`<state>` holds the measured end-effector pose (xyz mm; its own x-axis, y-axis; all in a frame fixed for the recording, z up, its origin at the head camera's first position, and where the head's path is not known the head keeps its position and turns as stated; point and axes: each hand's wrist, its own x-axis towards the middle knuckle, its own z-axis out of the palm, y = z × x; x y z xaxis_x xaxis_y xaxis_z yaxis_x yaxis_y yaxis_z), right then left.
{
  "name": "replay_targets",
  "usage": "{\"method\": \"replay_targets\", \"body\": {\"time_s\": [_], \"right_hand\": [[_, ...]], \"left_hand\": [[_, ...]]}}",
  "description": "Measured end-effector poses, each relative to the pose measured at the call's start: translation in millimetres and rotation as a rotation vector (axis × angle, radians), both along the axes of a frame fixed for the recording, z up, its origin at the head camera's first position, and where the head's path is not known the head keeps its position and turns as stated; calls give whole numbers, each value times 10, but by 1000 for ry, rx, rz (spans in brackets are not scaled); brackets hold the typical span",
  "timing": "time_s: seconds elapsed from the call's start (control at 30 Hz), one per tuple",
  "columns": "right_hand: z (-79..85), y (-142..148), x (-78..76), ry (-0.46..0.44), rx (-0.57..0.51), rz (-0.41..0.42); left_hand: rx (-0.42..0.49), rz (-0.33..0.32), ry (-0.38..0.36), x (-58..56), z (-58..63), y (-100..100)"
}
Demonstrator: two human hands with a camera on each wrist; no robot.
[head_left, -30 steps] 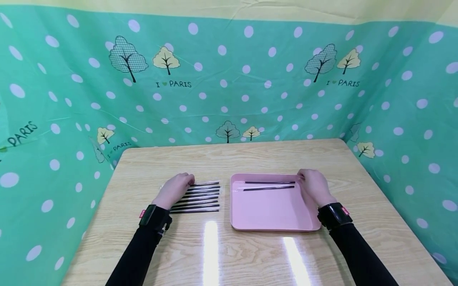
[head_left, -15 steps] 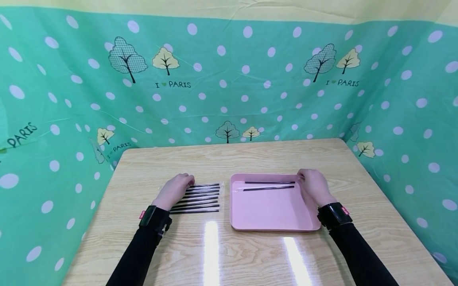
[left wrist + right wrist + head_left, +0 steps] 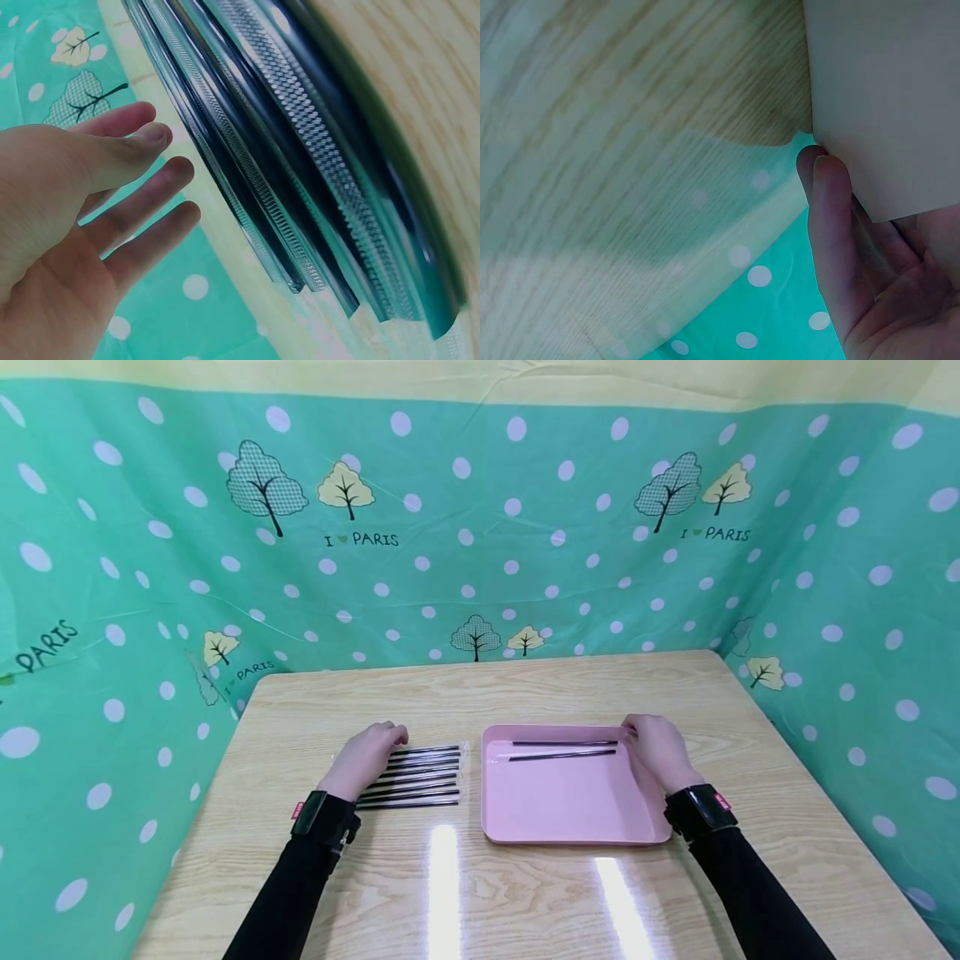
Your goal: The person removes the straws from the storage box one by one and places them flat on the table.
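Several shiny dark metal chopsticks (image 3: 420,804) lie side by side in a row on the table, on clear plastic, with textured bands showing in the left wrist view. Above their far left part is my left hand (image 3: 363,760); in the left wrist view its relaxed fingers (image 3: 154,195) stay apart from the nearest stick and hold nothing. A pink rectangular tray (image 3: 555,806) sits right of the row, with two chopsticks (image 3: 562,756) lying near its far side. My right hand (image 3: 663,752) pinches the tray's far right corner, its fingertips at the rim in the right wrist view.
The wooden table (image 3: 480,893) carries two bright light reflections near its front. A green polka-dot cloth (image 3: 510,568) stands behind it and along both sides. A narrow strip of bare table separates the chopstick row from the tray.
The farthest chopstick of the row has shifted slightly nearer its neighbour, and my left fingers are off it. The right hand and tray stay in place.
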<state>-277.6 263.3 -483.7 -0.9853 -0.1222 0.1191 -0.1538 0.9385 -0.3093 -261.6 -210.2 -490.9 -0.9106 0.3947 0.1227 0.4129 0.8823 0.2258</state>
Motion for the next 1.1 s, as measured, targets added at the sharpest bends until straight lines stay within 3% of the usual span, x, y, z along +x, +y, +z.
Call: {"method": "replay_targets", "body": {"time_s": [0.37,0.6,1.1], "right_hand": [[-1,13,-17,-22,-8,-2],[3,-1,-31,-25,-10,1],[-23,20,-18,-11,-4,-2]], "left_hand": [[17,21,-14,20,90,102],[40,-3,-29,-10,202,311],[77,-69,-73,-113,309,848]]}}
